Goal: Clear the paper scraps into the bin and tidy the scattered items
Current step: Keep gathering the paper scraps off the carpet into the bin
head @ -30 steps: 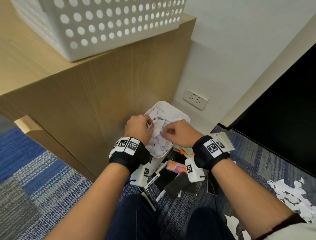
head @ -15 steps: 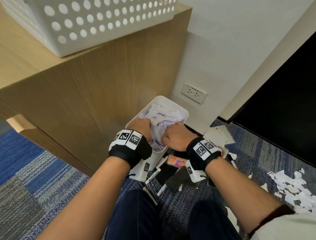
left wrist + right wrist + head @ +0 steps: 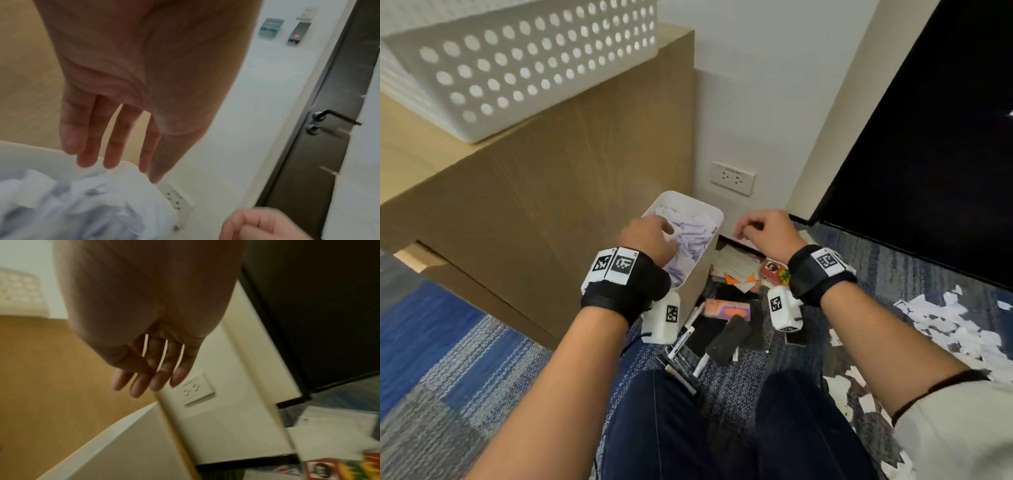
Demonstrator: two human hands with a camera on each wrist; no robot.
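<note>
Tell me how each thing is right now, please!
bin: upright, nearly full of scraps
left hand: open, above the bin's paper
right hand: loosely curled, holding nothing, beside the bin
floor scraps: not yet picked up
markers: scattered on carpet
white basket: upright on the cabinet

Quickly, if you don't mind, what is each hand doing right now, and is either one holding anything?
Left hand: open, fingers straight above the paper scraps in the bin, holding nothing.
Right hand: open, fingers loosely curled beside the bin, holding nothing.
</note>
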